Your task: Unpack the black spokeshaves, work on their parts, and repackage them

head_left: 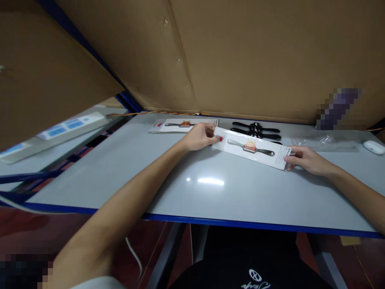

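Between my hands, above the table, is a long white packaging card, printed with a dark-handled utensil and an orange patch of food. It is tilted, its right end lower and nearer to me. My left hand pinches its left end, beside a small red mark. At the other end, my right hand grips the corner between thumb and fingers. Just behind the card lie several black-handled utensils, partly hidden by it. More printed cards of the same look rest flat behind my left hand.
Clear plastic wrapping and a white mouse-shaped object lie at the right of the grey table. Cardboard walls the back. A blurred purple thing leans there. At left is a white strip with blue labels.
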`<state>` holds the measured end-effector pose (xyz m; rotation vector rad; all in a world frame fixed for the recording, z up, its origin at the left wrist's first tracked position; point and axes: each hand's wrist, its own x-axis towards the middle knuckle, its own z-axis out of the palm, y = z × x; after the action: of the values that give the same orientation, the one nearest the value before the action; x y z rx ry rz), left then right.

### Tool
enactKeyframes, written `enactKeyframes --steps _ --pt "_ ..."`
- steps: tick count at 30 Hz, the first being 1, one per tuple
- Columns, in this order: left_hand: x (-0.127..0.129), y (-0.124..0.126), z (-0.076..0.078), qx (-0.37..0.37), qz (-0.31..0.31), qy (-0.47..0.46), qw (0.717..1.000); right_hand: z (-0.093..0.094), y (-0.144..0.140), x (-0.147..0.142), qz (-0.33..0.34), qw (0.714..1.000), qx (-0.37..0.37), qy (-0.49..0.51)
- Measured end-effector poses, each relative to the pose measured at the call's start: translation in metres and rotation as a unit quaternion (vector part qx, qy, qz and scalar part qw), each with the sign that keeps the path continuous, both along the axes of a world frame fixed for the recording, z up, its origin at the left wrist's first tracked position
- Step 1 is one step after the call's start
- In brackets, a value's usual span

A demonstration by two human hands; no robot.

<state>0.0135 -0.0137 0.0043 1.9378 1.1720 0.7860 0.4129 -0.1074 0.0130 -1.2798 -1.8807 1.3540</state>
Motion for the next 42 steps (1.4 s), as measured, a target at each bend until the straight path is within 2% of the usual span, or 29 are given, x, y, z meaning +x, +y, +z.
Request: enactKeyframes --steps 7,12,15,18,22,25,29,32,36,42 --pt "-0.019 0.013 0.006 0.022 0.012 0.062 0.998 0.004 -0.002 -0.002 0.001 1.0 0.004 -0.029" --pt "-0.044 0.024 0.015 0.094 0.103 0.116 0.983 0.004 -0.004 -0.005 -0.022 0.999 0.005 -0.041" --pt "-0.06 0.029 0.016 0.126 0.176 0.112 0.97 0.004 -0.005 -0.009 -0.03 0.999 0.023 -0.034" --pt "-0.08 0.033 0.014 0.1 0.216 0.071 0.969 0.002 -0.004 -0.009 -0.042 0.998 0.036 -0.021" --pt "-0.111 0.032 0.009 0.073 0.3 0.013 0.951 0.0 0.0 0.001 -0.059 0.997 0.037 -0.024" --pt "-0.129 0.027 0.009 0.041 0.3 -0.001 0.953 0.0 0.002 0.01 -0.066 0.996 0.035 -0.039" --pt "-0.141 0.029 0.01 0.013 0.306 -0.058 0.95 0.0 0.003 0.012 -0.064 0.997 0.039 -0.03" --pt "-0.148 0.037 0.006 0.032 0.375 -0.086 0.923 -0.004 0.005 0.013 -0.066 0.997 0.038 -0.018" --pt "-0.159 0.045 -0.002 0.083 0.497 -0.073 0.861 -0.007 0.006 0.016 -0.072 0.996 0.04 -0.023" --pt "-0.162 0.049 -0.008 0.096 0.54 0.016 0.836 -0.003 0.006 0.014 -0.065 0.997 0.039 -0.031"
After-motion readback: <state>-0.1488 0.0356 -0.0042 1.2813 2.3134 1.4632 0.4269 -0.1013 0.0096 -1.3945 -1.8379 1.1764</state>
